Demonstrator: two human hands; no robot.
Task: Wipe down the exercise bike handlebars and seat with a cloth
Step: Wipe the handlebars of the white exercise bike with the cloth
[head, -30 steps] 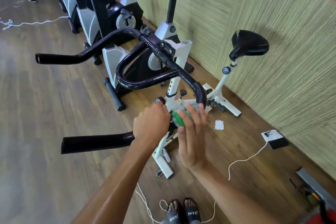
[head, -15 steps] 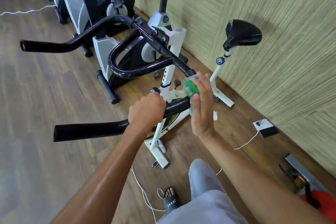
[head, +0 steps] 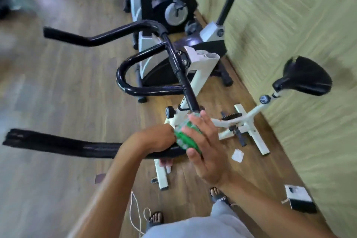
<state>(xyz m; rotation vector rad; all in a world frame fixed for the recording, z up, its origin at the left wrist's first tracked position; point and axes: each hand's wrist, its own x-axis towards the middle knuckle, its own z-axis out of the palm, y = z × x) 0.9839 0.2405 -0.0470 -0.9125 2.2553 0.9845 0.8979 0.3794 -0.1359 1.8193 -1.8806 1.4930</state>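
Head view, centre frame: left hand [head: 154,141] grips the handlebar [head: 77,147], likely steadying it. Right hand [head: 204,147], fingers straight, presses the green cloth [head: 185,139] against the bend (wiping). Seat [head: 307,77] stands right, untouched.

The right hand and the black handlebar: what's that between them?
In the head view, a green patterned cloth lies between the right hand and the handlebar, pressed on by straight fingers. The left hand grips the bar beside it.
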